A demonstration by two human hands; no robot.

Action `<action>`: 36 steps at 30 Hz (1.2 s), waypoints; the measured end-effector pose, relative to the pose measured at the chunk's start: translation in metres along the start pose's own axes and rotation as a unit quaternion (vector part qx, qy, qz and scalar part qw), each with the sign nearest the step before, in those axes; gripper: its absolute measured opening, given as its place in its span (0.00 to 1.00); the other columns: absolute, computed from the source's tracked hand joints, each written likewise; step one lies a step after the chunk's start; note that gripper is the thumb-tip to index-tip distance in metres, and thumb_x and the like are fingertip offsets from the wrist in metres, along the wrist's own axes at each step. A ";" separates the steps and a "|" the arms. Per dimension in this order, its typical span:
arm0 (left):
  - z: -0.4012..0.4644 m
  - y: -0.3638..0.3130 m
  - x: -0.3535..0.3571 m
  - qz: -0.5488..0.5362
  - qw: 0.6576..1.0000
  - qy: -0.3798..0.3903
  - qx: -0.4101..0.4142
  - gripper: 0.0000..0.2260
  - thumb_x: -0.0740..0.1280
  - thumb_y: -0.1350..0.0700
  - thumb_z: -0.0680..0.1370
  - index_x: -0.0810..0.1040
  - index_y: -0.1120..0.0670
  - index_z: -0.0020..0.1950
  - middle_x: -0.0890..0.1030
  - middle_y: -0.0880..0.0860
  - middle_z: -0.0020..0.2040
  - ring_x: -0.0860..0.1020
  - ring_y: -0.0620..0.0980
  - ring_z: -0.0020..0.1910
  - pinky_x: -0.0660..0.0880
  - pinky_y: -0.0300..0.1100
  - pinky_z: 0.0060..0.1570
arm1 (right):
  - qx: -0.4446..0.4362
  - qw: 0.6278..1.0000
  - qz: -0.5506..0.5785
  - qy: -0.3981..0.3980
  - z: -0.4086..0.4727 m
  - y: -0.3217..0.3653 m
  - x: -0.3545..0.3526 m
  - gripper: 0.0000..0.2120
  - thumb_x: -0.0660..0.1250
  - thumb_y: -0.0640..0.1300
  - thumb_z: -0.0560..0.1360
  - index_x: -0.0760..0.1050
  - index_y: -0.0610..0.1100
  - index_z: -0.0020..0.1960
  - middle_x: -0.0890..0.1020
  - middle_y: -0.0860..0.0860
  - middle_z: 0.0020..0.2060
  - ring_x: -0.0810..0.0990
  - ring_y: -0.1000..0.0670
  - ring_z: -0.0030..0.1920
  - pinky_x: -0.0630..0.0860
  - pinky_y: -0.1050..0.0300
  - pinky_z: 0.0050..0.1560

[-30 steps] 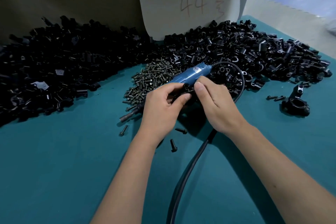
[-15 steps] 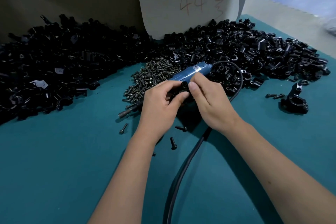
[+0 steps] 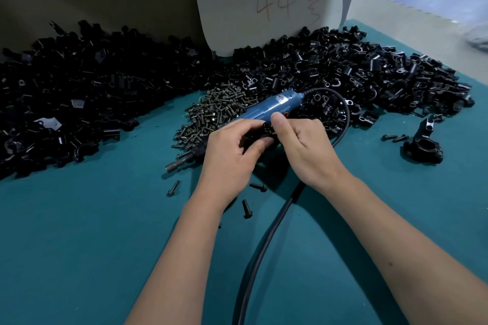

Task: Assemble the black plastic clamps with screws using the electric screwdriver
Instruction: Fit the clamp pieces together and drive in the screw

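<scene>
While both hands are meeting over the surface (image 3: 79, 245), the left hand (image 3: 227, 155) is curling round a black clamp (image 3: 266, 129) and the right hand (image 3: 303, 148) is pinching its top; seating a screw squarely would help before reaching for the screwdriver (image 3: 266, 108) lying behind. Fingers are hiding the joint and any screw.

Open teal surface (image 3: 79, 245) lies along the near edge and toward the near left corner, broken only by the black cable (image 3: 260, 253) running from the near edge toward the middle. Loose screws (image 3: 247, 208) dot the middle. The far edge is blocked by heaps of black clamp parts (image 3: 79, 92), a screw pile (image 3: 216, 111) and an upright board (image 3: 266, 0). An assembled clamp (image 3: 422, 149) sits near the right edge.
</scene>
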State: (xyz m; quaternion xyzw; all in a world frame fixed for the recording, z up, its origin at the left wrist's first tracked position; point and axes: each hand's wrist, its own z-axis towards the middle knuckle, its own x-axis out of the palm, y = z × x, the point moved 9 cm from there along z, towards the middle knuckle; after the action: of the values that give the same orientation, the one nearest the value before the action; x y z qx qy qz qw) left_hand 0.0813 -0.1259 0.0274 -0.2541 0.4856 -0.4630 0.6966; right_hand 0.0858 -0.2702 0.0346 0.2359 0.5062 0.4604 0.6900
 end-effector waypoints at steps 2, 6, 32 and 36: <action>0.000 0.002 -0.004 0.007 1.000 -0.017 -0.005 0.11 0.75 0.55 0.79 0.85 0.52 0.61 0.83 0.40 0.54 0.80 0.36 0.50 0.76 0.32 0.49 | 0.005 0.999 0.020 0.032 -0.002 -0.003 0.003 0.23 0.53 0.54 0.86 0.63 0.53 0.32 0.66 0.56 0.27 0.64 0.55 0.30 0.66 0.45 0.34; -0.001 0.002 -0.004 0.008 1.000 -0.019 0.003 0.11 0.76 0.55 0.78 0.85 0.52 0.61 0.82 0.38 0.53 0.79 0.34 0.47 0.73 0.28 0.47 | -0.004 0.998 -0.002 0.057 -0.003 -0.003 0.000 0.21 0.56 0.48 0.86 0.63 0.49 0.34 0.67 0.56 0.29 0.65 0.53 0.32 0.69 0.40 0.37; 0.003 0.011 -0.015 -0.294 0.950 -0.070 -0.082 0.05 0.70 0.60 0.83 0.79 0.57 0.58 0.87 0.59 0.49 0.88 0.57 0.46 0.85 0.46 0.49 | -0.064 0.942 -0.208 0.257 -0.017 0.008 0.026 0.17 0.75 0.65 0.71 0.74 0.55 0.37 0.77 0.58 0.30 0.76 0.56 0.33 0.73 0.54 0.35; 0.001 0.015 -0.015 -0.397 0.905 -0.071 -0.133 0.04 0.66 0.60 0.84 0.80 0.59 0.55 0.88 0.57 0.49 0.87 0.62 0.47 0.84 0.44 0.49 | -0.051 0.952 -0.206 0.221 -0.011 0.004 0.020 0.15 0.73 0.53 0.78 0.72 0.55 0.36 0.77 0.56 0.31 0.75 0.55 0.33 0.72 0.51 0.36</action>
State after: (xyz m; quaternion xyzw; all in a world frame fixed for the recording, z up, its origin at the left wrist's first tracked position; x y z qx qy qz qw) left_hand 0.0865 -0.1060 0.0217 -0.5482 0.3505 -0.6132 0.4479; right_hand 0.0756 -0.2519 0.0242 -0.0162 0.6594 0.3740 0.6520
